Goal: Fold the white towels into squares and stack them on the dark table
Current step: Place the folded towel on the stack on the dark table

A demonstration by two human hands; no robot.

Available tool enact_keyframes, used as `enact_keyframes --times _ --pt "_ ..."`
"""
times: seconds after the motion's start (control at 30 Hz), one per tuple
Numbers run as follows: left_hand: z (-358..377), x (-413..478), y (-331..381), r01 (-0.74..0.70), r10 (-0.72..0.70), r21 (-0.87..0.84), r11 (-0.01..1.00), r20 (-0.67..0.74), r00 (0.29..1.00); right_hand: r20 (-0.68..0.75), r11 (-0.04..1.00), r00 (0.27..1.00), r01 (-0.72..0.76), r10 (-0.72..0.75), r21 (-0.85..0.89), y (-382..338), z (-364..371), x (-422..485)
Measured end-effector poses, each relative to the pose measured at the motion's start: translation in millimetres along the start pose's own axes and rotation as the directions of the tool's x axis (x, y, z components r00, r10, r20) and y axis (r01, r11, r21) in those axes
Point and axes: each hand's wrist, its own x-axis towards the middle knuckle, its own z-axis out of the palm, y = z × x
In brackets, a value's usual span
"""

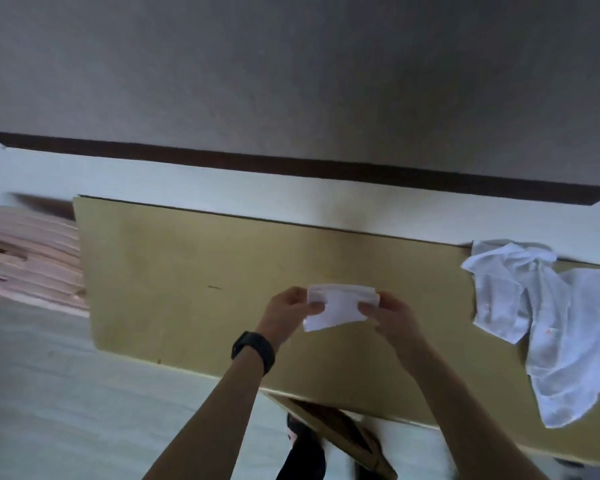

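**Forearms up, a folded towel pinched between both hands**

Our left forearm [215, 410] and right forearm [465, 410] reach forward from the bottom edge, the left one wearing a black wristband [253, 348]. Between them we hold the folded white towel [340, 306], a small, flat, layered rectangle, over the middle of the bench [187, 278]. We cannot tell whether it touches the surface.

The left hand [291, 308] grips the towel's left edge, its fingers [314, 308] curled round it with the thumb on top. The right hand [392, 315] pinches the right edge the same way, thumb over the cloth. The stacked folds show along the far edge, and the near left corner hangs a little lower.

The bench is a smooth, matt board of olive-yellow, long and straight-edged. At its right end lies a heap of unfolded white cloths [561, 320], thin, creased and partly draped over the near edge, well apart from our hands. Left of the bench sits a pink folded stack [32, 254], blurred.

Below the near edge we see a wooden bench leg [340, 431] and a dark shoe [305, 441] on the pale floor [66, 393]. Behind runs a dark skirting strip [291, 164] under a grey wall.
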Motion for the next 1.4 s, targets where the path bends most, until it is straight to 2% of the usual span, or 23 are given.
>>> enact_keyframes --times 0.1,0.2,0.27,0.4,0.53,0.67,0.83,0.97,1.07,1.23,1.4 --pt "-29 -51 21 -0.143 0.141 -0.005 0.990 -0.088 0.986 0.083 0.958 0.962 0.269 -0.261 -0.100 -47 -3 -36" --pt "-62 -117 35 -0.269 0.257 -0.036 0.962 -0.200 0.946 0.224 0.851 0.855 0.504 -0.467 -0.147 -94 6 -84" --pt "-85 -168 40 -0.338 0.298 -0.079 0.938 -0.318 0.900 0.338 0.798 0.782 0.589 -0.524 -0.126 -125 20 -118" --pt "-129 -271 28 -0.435 0.287 -0.167 0.885 -0.541 0.790 0.564 0.751 0.633 0.659 -0.530 -0.033 -165 69 -193" --pt "-167 -375 -23 -0.486 0.179 -0.251 0.837 -0.714 0.677 0.762 0.757 0.463 0.652 -0.452 0.053 -167 146 -275" --pt "-191 -490 -103 -0.535 0.005 -0.341 0.773 -0.840 0.542 0.899 0.796 0.315 0.602 -0.305 0.060 -126 237 -384" --pt "-204 -625 -232 -0.574 -0.242 -0.430 0.696 -0.894 0.377 0.989 0.796 0.121 0.605 -0.084 -0.007 -32 327 -522" --pt "-205 -726 -336 -0.597 -0.400 -0.486 0.638 -0.872 0.282 0.994 0.803 -0.047 0.593 0.100 -0.053 58 376 -631" --pt "-208 -797 -404 -0.605 -0.478 -0.504 0.617 -0.850 0.220 0.982 0.794 -0.097 0.603 0.162 -0.071 118 408 -705" --pt "-220 -891 -491 -0.628 -0.553 -0.531 0.569 -0.812 0.186 0.955 0.777 -0.136 0.617 0.265 -0.127 191 464 -806" --pt "-254 -953 -562 -0.660 -0.623 -0.504 0.557 -0.779 0.070 0.926 0.758 -0.177 0.634 0.333 -0.152 243 536 -886"
